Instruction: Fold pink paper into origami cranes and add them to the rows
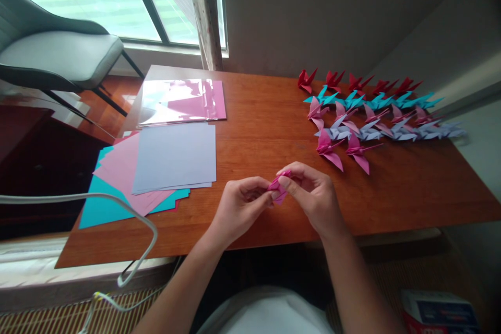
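Observation:
Between my hands, above the front part of the wooden table [258, 151], is a small folded piece of magenta origami paper [280, 197]. My left hand [245, 206] pinches its left side between thumb and fingers. Thumb and forefinger of my right hand [313, 193] grip its upper right end. Fingers cover much of the paper, so its exact shape is partly hidden. To the right stand two finished magenta paper cranes [330, 151], the closest of the folded pieces to my right hand.
Rows of red cranes [307, 82], turquoise cranes [324, 96], pink cranes [316, 110] and lavender cranes [368, 130] fill the back right. At left lie lavender sheets [176, 156], pink sheets [121, 167], turquoise sheets [104, 203] and a plastic-wrapped pack [183, 100]. A white cable [152, 229] crosses the left edge.

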Demonstrator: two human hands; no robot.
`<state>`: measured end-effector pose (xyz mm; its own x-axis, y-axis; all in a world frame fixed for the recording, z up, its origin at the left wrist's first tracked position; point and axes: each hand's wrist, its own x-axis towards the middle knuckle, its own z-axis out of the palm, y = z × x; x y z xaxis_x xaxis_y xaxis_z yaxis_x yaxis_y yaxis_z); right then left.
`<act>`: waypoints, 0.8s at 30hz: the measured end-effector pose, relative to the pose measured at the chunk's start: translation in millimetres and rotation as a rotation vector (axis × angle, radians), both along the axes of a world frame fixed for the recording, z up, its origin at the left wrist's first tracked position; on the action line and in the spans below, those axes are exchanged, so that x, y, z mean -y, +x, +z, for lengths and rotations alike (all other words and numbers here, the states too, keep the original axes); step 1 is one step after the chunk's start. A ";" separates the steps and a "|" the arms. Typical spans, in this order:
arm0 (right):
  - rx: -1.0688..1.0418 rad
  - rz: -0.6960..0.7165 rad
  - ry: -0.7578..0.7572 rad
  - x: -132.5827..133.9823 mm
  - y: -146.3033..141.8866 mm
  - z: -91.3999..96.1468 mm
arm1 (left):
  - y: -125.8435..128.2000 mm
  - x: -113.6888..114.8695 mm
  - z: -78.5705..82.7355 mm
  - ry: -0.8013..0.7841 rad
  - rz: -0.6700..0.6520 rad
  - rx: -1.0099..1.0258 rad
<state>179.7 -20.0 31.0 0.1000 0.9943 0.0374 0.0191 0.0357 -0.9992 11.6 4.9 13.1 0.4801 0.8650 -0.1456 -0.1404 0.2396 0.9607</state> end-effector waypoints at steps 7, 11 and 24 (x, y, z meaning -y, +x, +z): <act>0.036 -0.019 0.006 -0.5 -2.5 0.9 | 0.7 0.2 -0.6 0.029 0.026 -0.029; 0.044 -0.005 -0.013 -0.3 -2.6 1.4 | 1.1 0.6 -0.6 0.183 0.107 -0.130; 0.147 0.009 0.143 0.8 1.9 6.9 | 2.6 2.4 1.8 0.652 0.218 -0.384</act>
